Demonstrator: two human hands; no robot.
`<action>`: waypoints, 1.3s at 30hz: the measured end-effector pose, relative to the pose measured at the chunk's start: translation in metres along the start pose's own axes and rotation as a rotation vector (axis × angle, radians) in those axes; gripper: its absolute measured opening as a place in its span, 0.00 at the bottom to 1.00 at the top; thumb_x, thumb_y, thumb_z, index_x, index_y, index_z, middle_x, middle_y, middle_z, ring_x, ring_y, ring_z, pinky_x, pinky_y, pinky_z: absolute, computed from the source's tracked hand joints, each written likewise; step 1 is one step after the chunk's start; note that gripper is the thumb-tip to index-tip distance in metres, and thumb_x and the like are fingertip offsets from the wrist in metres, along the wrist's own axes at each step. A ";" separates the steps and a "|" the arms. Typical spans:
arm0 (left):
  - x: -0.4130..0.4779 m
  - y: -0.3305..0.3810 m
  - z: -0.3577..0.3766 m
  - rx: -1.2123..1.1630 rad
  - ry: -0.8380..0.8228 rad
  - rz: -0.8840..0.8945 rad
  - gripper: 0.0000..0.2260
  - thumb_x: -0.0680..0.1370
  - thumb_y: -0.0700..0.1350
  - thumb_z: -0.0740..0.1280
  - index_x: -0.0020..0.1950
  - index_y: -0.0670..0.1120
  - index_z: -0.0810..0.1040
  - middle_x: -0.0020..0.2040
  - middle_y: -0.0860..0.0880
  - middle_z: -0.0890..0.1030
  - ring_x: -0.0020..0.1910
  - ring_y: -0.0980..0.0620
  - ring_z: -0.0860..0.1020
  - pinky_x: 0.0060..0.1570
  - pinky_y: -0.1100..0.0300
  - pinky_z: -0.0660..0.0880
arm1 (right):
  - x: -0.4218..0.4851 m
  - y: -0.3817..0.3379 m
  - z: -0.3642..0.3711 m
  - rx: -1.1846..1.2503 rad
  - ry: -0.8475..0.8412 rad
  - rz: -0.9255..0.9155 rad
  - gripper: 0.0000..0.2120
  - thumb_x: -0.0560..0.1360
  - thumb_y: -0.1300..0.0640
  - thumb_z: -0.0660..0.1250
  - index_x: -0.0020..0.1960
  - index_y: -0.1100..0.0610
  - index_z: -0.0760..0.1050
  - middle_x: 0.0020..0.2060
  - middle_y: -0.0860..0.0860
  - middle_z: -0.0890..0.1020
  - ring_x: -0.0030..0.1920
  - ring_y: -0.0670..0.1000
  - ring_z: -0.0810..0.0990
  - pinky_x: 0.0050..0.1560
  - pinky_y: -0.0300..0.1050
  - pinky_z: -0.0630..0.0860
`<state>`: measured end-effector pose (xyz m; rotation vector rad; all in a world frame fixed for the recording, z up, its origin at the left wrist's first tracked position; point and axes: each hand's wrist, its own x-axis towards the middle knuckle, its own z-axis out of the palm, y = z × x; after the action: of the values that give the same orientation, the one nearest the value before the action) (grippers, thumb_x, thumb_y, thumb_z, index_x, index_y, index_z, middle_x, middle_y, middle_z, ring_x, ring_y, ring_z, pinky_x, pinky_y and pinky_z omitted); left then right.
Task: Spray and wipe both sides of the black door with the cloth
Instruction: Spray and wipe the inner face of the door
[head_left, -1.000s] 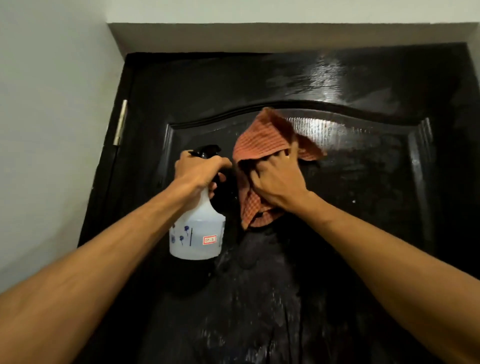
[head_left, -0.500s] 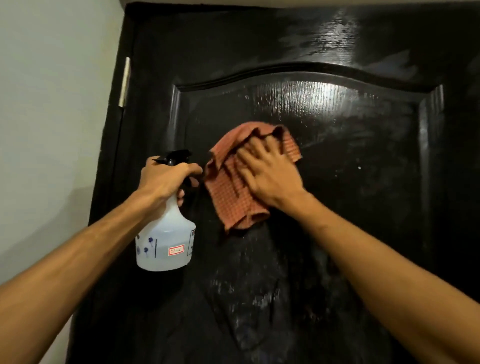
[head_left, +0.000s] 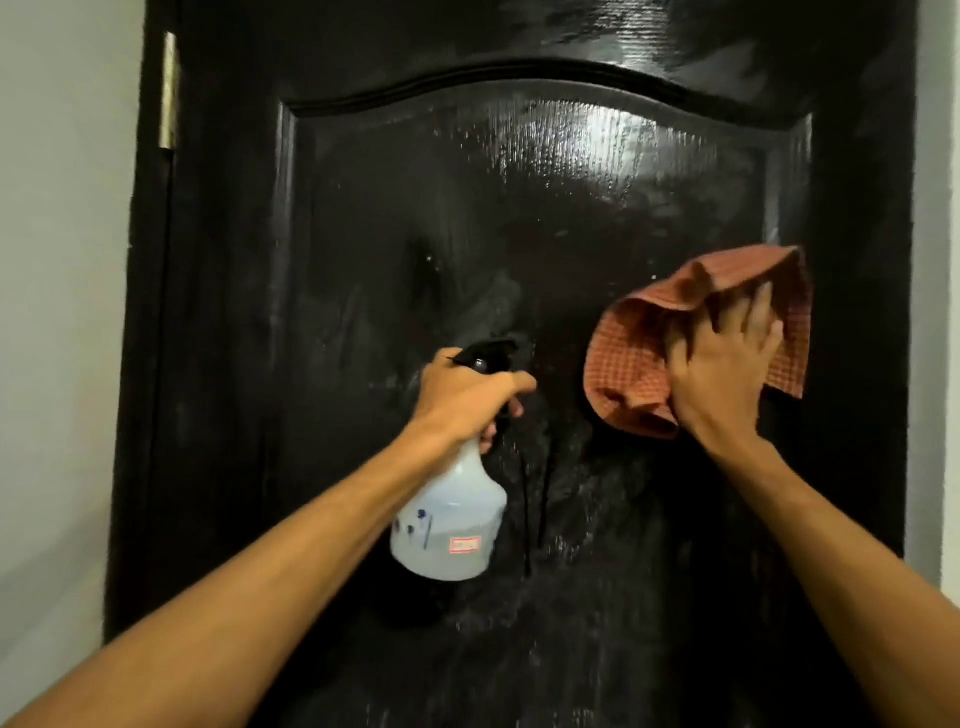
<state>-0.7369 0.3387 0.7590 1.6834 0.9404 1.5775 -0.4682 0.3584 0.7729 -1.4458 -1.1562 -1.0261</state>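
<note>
Two hands work the black door (head_left: 415, 218). Right hand (head_left: 727, 374), at 3 o'clock, presses the orange checked cloth (head_left: 639, 353) flat with spread fingers. Left hand (head_left: 467, 400), at centre, has its grip curled round the spray bottle (head_left: 452, 525), whose body hangs toward 6 o'clock.

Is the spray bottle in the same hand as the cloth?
No, the left hand grips the spray bottle, while the right hand presses the cloth against the black door.

Both forearms come in bare, no sleeves showing, left hand (head_left: 470, 397) and right hand (head_left: 727, 369) ungloved.
</note>
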 end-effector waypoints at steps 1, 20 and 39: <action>-0.004 -0.004 0.007 0.033 -0.012 -0.002 0.09 0.72 0.43 0.77 0.39 0.37 0.84 0.35 0.40 0.85 0.19 0.50 0.68 0.22 0.61 0.67 | -0.015 0.000 0.006 0.020 0.005 -0.048 0.26 0.78 0.47 0.57 0.72 0.58 0.71 0.73 0.64 0.67 0.78 0.66 0.56 0.75 0.72 0.44; -0.033 -0.080 -0.070 0.093 0.238 -0.092 0.06 0.75 0.41 0.75 0.43 0.39 0.84 0.37 0.41 0.86 0.21 0.51 0.72 0.23 0.60 0.71 | -0.084 -0.070 0.036 -0.028 -0.056 -0.179 0.18 0.80 0.48 0.58 0.65 0.54 0.76 0.71 0.63 0.70 0.70 0.68 0.66 0.68 0.72 0.60; -0.036 -0.101 -0.202 0.149 0.499 -0.048 0.09 0.75 0.46 0.78 0.44 0.40 0.84 0.37 0.39 0.85 0.21 0.52 0.73 0.23 0.60 0.73 | -0.098 -0.270 0.065 0.041 -0.211 -0.939 0.23 0.77 0.48 0.58 0.67 0.53 0.79 0.66 0.57 0.79 0.66 0.66 0.74 0.65 0.68 0.68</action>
<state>-0.9469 0.3585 0.6702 1.3662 1.3619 1.9801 -0.7493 0.4250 0.7159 -0.9623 -2.0855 -1.4650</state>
